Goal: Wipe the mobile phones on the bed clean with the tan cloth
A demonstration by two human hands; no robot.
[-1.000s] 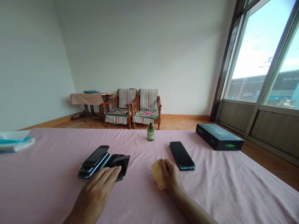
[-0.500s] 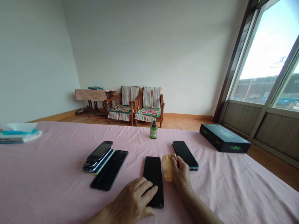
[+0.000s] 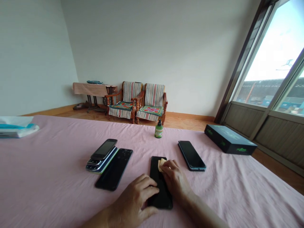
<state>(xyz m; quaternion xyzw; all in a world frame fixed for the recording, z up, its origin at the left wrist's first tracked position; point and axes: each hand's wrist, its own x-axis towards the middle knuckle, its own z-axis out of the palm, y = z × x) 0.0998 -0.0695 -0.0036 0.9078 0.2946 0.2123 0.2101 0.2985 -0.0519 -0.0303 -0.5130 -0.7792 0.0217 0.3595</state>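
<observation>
A black phone [image 3: 158, 190] lies face up on the pink cloth in front of me. My left hand [image 3: 140, 198] rests its spread fingertips on the phone's left side. Pinched in my right hand [image 3: 177, 179] is a folded yellow cloth [image 3: 161, 164], which touches the upper part of the screen. To the left, another black phone [image 3: 115, 171] lies beside a stack of phones [image 3: 104, 149]. One more phone [image 3: 192, 155], dark with a bluish edge, lies to the right of my right hand.
A green bottle [image 3: 158, 130] with a black top stands at the far edge of the pink cloth [image 3: 59, 164]. A black box [image 3: 230, 139] sits at the right, a tissue pack [image 3: 19, 129] at the far left. Two chairs [image 3: 152, 98] stand beyond.
My right hand has moved left, bringing the yellow cloth from beside the phone onto its screen. My left hand stays on the phone. The view has shifted slightly.
</observation>
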